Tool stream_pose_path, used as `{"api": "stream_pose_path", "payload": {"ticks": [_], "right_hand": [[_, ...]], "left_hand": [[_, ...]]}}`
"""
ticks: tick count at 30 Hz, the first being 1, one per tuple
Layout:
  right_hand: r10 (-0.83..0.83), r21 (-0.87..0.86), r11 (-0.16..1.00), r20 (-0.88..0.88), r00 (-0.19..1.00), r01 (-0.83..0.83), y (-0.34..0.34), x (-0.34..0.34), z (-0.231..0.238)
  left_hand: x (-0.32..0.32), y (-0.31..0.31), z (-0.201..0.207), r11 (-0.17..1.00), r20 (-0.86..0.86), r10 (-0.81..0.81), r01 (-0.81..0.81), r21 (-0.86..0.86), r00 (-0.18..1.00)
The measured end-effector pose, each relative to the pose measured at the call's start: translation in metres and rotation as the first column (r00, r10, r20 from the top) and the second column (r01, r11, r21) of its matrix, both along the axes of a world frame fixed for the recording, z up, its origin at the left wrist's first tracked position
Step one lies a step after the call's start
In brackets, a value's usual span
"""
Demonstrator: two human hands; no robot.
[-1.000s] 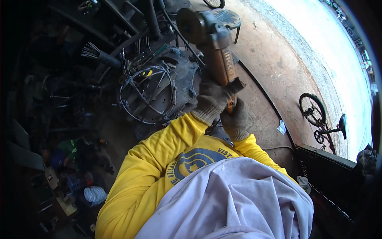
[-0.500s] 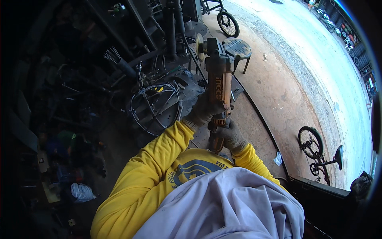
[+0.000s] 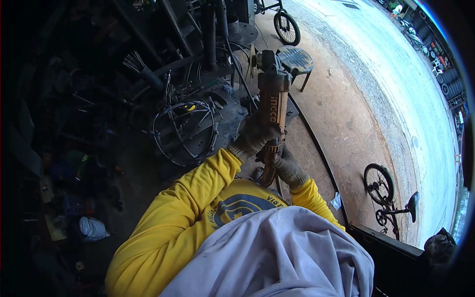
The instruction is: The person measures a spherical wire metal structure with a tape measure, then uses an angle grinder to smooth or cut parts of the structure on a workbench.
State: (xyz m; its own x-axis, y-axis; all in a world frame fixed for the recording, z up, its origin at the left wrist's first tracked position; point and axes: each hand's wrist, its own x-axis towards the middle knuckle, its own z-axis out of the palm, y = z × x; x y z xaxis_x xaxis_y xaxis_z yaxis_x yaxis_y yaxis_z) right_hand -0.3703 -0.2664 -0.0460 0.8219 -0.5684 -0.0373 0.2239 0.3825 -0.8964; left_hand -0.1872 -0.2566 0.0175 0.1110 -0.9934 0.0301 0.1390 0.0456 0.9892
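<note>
Right of the hoop [image 3: 214,132], the grinder [image 3: 273,101] has swung its disc [image 3: 253,60] edge-on, so likely nothing is being ground; the left hand [image 3: 255,136] closes around its body, the right hand [image 3: 289,169] around its rear.

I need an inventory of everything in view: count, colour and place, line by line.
Angle grinder: 1, orange-brown and black, upper centre
Worktable: 1, dark grey, left of grinder
Ring-shaped frame: 1, grey, on worktable
Small object: 1, yellow, inside ring outline
Stool: 1, grey, beyond grinder
Bicycles: 2, dark, right side, top edge
Rod bundle: 1, grey, upper left
Crumpled bundle: 1, white, lower left
Bag: 1, black, lower right
Far left: too dark to count
Cloth: 1, lavender, bottom centre
Sleeves: 2, yellow, lower centre
Left hand, gloved: 1, brown, around grinder
Right hand, gloved: 1, brown, lower on grinder
</note>
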Motion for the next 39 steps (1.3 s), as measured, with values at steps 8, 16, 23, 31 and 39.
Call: {"api": "stream_pose_path", "payload": {"ticks": [8,16,23,31,39], "right_hand": [[-0.311,-0.274,0.921,-0.082,0.947,0.278,-0.062,0.016,0.072],[-0.43,-0.047,0.902,-0.195,0.881,0.43,-0.071,0.035,0.039],[-0.532,-0.297,0.832,-0.191,0.825,0.468,-0.08,0.056,0.043],[-0.388,-0.152,0.917,-0.119,0.914,0.369,-0.116,0.038,0.02],[-0.308,-0.271,0.93,-0.207,0.929,0.248,-0.126,0.027,-0.026]], "left_hand": [[-0.022,-0.013,0.003,0.995,0.361,0.08,-0.095,0.024,0.929],[-0.014,-0.022,-0.025,0.949,0.755,-0.108,0.293,-0.115,0.647],[-0.004,-0.012,-0.009,0.98,0.46,0.081,0.014,-0.201,0.884],[0.094,0.055,0.059,0.946,0.971,-0.224,-0.256,0.198,-0.077],[0.173,0.09,0.036,0.923,0.978,-0.14,-0.377,0.073,-0.154]]}}
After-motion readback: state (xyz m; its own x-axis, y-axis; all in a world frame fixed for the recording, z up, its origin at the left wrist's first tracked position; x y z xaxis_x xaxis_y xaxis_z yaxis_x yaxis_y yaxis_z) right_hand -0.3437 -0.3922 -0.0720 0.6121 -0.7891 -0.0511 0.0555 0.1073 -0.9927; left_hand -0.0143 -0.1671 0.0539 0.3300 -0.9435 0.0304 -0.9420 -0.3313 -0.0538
